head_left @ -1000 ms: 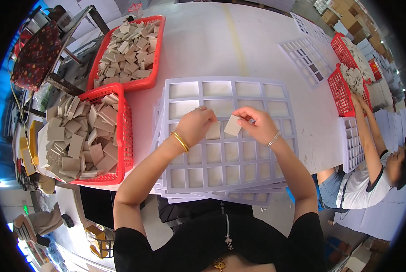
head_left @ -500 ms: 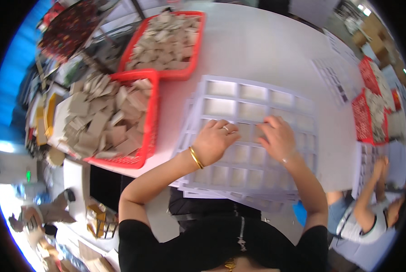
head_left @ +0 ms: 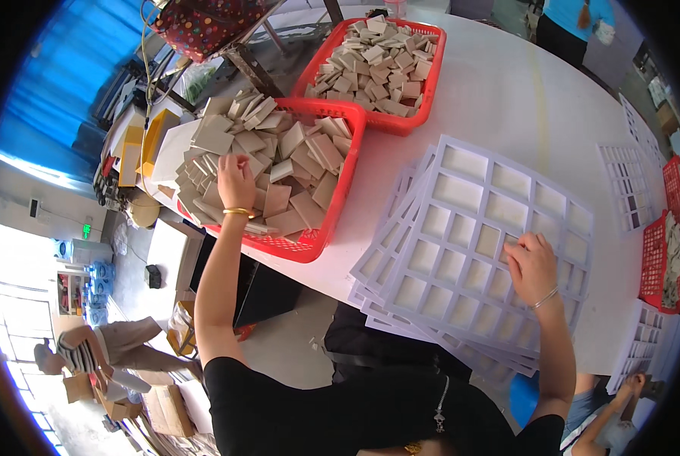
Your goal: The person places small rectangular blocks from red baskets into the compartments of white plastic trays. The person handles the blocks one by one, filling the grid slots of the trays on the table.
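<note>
Reaching into the heaped red basket [head_left: 332, 220] for beige tiles [head_left: 294, 163].
Left hand [head_left: 236, 181], centre-left, curls over the pile, hold unclear; right hand [head_left: 530, 266] lies flat, empty, on the white grid tray [head_left: 480, 251], lower right. Overhanging bench edge, basket might tip.

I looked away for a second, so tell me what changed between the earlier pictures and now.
The left hand left the white gridded tray, swung out to the left and now rests on the beige square tiles heaped in the near red plastic basket; whether it grips one is unclear. The right hand no longer shows the tile it held and lies flat on the tray. Trays and baskets stayed put.
</note>
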{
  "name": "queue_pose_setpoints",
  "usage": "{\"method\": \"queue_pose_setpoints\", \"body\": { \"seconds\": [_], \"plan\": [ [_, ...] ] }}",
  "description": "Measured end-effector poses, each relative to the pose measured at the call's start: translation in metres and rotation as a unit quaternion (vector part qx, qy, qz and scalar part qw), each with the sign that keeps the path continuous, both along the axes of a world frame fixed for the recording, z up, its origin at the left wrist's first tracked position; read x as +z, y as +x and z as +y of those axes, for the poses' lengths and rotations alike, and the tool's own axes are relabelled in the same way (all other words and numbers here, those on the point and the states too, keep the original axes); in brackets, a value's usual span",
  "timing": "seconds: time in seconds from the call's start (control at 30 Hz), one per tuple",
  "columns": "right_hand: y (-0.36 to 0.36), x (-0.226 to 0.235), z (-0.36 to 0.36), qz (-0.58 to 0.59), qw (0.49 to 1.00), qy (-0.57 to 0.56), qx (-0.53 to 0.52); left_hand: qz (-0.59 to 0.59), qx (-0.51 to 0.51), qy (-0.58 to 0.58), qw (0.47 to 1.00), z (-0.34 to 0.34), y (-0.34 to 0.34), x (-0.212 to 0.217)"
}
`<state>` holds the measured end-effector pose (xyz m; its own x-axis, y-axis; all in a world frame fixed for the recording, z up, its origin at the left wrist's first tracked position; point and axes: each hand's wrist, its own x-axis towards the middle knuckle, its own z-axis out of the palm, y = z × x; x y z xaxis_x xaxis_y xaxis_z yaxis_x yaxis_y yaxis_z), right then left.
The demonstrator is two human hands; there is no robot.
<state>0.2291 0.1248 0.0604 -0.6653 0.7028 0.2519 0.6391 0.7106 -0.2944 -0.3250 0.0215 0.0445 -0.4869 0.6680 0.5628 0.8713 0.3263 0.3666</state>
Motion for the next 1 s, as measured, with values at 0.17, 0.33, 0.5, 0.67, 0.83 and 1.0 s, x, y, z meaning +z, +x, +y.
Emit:
{"method": "queue_pose_setpoints", "body": {
  "seconds": [0.17, 0.33, 0.5, 0.67, 0.83, 1.0],
  "plan": [
    [-0.001, 0.008, -0.003, -0.047, 0.999, -0.016, -0.012, 0.010, -0.126, -0.154, 0.980, 0.041, -0.009, 0.002],
    [0.000, 0.005, -0.003, -0.035, 0.999, -0.016, -0.014, 0.102, -0.117, -0.444, 0.882, 0.083, 0.044, 0.005],
    [0.001, 0.005, -0.003, -0.035, 0.999, -0.028, -0.020, 0.350, -0.209, -0.368, 0.836, 0.121, 0.038, -0.017],
    [0.000, 0.003, 0.001, -0.028, 0.999, -0.036, -0.019, 0.311, -0.321, -0.337, 0.829, 0.118, 0.028, -0.005],
    [0.003, 0.008, 0.010, -0.057, 0.997, -0.057, 0.011, 0.067, -0.302, -0.160, 0.937, 0.102, 0.023, 0.012],
    [-0.045, 0.046, 0.033, 0.155, 0.978, -0.138, 0.025, -0.029, -0.407, -0.079, 0.909, 0.093, 0.120, 0.067]
  ]
}}
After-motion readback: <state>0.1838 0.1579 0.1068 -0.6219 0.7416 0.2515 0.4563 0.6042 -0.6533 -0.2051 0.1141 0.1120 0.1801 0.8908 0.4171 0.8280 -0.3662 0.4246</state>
